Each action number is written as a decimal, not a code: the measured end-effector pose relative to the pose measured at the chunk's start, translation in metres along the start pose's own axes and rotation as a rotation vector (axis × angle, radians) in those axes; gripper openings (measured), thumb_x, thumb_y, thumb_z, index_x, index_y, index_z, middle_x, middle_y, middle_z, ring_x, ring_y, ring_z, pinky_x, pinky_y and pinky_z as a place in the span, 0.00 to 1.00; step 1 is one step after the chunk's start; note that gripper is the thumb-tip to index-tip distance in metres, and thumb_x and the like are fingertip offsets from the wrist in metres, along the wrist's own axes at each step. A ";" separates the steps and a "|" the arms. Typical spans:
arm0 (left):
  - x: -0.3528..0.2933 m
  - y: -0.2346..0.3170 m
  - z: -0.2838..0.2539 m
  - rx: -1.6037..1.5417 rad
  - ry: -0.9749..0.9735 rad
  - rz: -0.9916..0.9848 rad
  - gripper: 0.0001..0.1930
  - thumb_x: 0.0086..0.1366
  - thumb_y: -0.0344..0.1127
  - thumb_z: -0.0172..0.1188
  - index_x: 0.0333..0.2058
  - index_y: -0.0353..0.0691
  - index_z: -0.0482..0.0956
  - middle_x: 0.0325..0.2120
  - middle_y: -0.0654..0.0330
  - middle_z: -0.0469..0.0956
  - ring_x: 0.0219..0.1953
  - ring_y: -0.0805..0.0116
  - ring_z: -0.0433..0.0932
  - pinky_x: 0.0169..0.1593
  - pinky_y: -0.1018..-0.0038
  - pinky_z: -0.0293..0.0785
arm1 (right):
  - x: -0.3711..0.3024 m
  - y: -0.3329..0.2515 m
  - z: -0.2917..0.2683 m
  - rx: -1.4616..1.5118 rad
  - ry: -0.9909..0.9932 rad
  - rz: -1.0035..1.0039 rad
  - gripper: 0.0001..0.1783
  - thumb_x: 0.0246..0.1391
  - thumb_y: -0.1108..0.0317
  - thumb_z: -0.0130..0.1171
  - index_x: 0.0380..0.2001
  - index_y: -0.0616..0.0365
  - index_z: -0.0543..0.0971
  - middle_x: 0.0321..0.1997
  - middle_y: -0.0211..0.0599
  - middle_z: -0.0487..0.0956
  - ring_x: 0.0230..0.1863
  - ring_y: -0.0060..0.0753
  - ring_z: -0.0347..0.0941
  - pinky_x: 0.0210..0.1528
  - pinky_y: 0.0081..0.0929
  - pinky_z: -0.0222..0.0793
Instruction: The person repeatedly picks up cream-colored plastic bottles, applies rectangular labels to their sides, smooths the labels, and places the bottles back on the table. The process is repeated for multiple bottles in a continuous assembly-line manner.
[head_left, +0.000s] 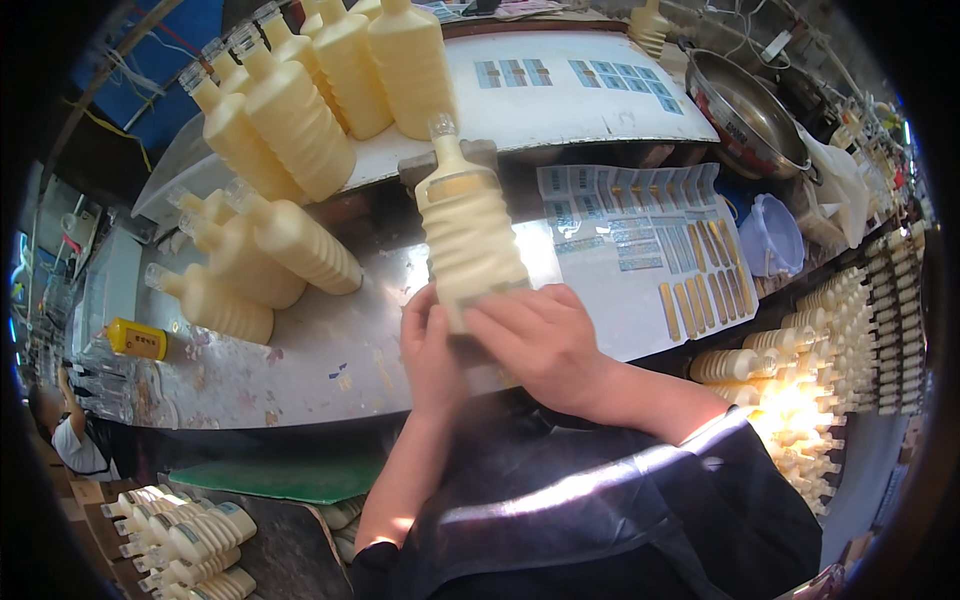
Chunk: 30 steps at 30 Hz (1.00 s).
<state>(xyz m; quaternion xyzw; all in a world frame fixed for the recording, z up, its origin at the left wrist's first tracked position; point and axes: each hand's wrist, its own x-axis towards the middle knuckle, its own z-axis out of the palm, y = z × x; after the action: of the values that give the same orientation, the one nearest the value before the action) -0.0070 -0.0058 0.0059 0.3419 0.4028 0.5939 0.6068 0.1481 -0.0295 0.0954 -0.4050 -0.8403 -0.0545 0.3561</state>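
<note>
A cream plastic bottle [465, 225] with a ribbed body and clear neck tip stands tilted in front of me, its neck pointing away. A gold strip [461, 184] runs across its shoulder. My left hand [432, 350] grips the lower left side of the bottle, fingers curled round it. Across the bottle's lower front lie the fingers of my right hand [545, 340], pressed together against it and partly covering a darker strip near the base. Behind the bottle is a brownish block [480, 153]. To the right lies a label sheet [615, 300] with gold strips and bluish labels.
Several cream bottles [295, 130] stand on the raised white board [600, 110] and more [240, 260] on the metal table [300, 385]. A yellow container [137, 338] sits left. At right are a pan [750, 110], a lavender bucket [772, 235] and rows of bottles [780, 370].
</note>
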 end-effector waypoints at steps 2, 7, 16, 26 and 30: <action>0.001 -0.001 -0.002 -0.112 0.006 -0.042 0.19 0.81 0.38 0.45 0.62 0.34 0.71 0.58 0.54 0.75 0.59 0.64 0.73 0.63 0.66 0.69 | 0.000 -0.006 0.013 -0.051 -0.110 -0.019 0.17 0.45 0.69 0.61 0.42 0.58 0.83 0.43 0.35 0.81 0.45 0.33 0.78 0.44 0.30 0.69; 0.007 -0.012 -0.026 0.176 -0.079 0.045 0.26 0.83 0.48 0.34 0.63 0.34 0.69 0.58 0.52 0.75 0.60 0.62 0.73 0.65 0.64 0.66 | 0.006 -0.019 0.036 -0.110 -0.102 -0.210 0.06 0.38 0.69 0.58 0.24 0.51 0.75 0.28 0.29 0.68 0.33 0.32 0.70 0.36 0.29 0.63; 0.003 -0.005 -0.006 0.536 -0.050 0.103 0.26 0.78 0.47 0.46 0.64 0.32 0.63 0.61 0.52 0.68 0.64 0.62 0.65 0.70 0.65 0.57 | -0.001 0.013 0.004 0.150 -0.150 0.493 0.12 0.59 0.68 0.61 0.45 0.59 0.79 0.33 0.46 0.84 0.33 0.43 0.82 0.35 0.34 0.75; 0.004 -0.018 -0.008 0.411 -0.085 0.106 0.29 0.73 0.41 0.49 0.67 0.31 0.60 0.63 0.50 0.64 0.65 0.59 0.64 0.70 0.64 0.56 | -0.071 0.061 0.040 0.652 0.037 1.196 0.15 0.66 0.61 0.61 0.47 0.61 0.75 0.28 0.31 0.79 0.30 0.17 0.73 0.31 0.22 0.68; -0.002 0.007 0.005 0.267 -0.066 -0.043 0.31 0.75 0.46 0.49 0.68 0.32 0.58 0.64 0.51 0.65 0.65 0.62 0.64 0.70 0.65 0.57 | -0.047 0.060 0.016 0.589 0.050 1.054 0.15 0.65 0.63 0.60 0.50 0.60 0.74 0.27 0.34 0.79 0.28 0.20 0.73 0.30 0.25 0.69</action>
<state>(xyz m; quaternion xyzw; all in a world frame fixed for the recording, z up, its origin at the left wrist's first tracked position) -0.0062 -0.0066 0.0147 0.4303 0.4652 0.5101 0.5816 0.2017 -0.0141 0.0410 -0.6499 -0.4975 0.3550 0.4519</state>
